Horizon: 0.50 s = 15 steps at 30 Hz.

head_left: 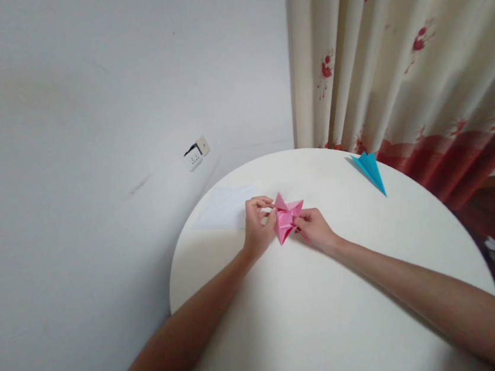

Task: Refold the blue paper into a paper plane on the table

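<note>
Paper folding, mid-job. Pink paper (285, 219) sits between the two hands, over the surface (325, 319). Left hand (260, 227) has thumb and fingertips on its near-left edge; right hand (318, 229) pinches the opposite side, lower down. Both gripping, neither free.

Done: the pink paper is creased into a many-pointed shape, with points sticking out around a squarish middle. Looks well past the first folds. Left, by my read: the flaps stand loose and uneven, none pressed flat, so shaping seems unfinished. The piece is small in view and the fingers cover parts of it, so the exact fold stage is uncertain.

Blue folded paper (371, 172), narrow and pointed, lies beyond and right of the right hand, apart from both; looks complete. White sheet (218, 209) lies flat, left of the left hand, no folds made out.
</note>
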Tool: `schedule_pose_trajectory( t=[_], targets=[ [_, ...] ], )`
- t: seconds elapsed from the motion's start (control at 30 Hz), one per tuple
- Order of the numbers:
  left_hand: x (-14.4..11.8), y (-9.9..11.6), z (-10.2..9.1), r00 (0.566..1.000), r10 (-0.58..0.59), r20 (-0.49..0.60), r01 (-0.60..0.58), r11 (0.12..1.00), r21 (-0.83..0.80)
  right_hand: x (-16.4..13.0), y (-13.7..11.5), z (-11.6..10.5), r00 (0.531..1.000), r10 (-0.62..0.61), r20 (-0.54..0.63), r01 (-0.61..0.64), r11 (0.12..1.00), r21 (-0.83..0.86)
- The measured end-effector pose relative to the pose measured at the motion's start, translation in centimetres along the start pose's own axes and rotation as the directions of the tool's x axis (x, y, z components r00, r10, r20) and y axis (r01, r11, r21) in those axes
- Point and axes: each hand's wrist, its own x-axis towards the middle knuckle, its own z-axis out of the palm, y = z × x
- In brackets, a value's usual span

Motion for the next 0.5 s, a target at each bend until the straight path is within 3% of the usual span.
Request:
schedule_pose_trajectory(
  t=[0.13,0.3,0.5],
  targets=[
    [-0.5,1.4,0.1,0.974,0.199,-0.106,-0.17,0.958,0.232,0.2,0.2,-0.6,0.986,-0.005,-0.169,-0.008,0.997,-0.076],
    [-1.4,3.1,-0.3,0.934,0.298,0.196,-0.352,0.861,0.368,0.1,-0.5,-1.0,0.977,-0.037,-0.211,0.01,0.992,-0.128],
    [-0.7,2.4,-0.4,0.97,0.188,0.152,-0.227,0.923,0.312,-0.3,-1.4,-0.6,0.98,-0.094,-0.176,0.071,0.988,-0.136]
  ],
)
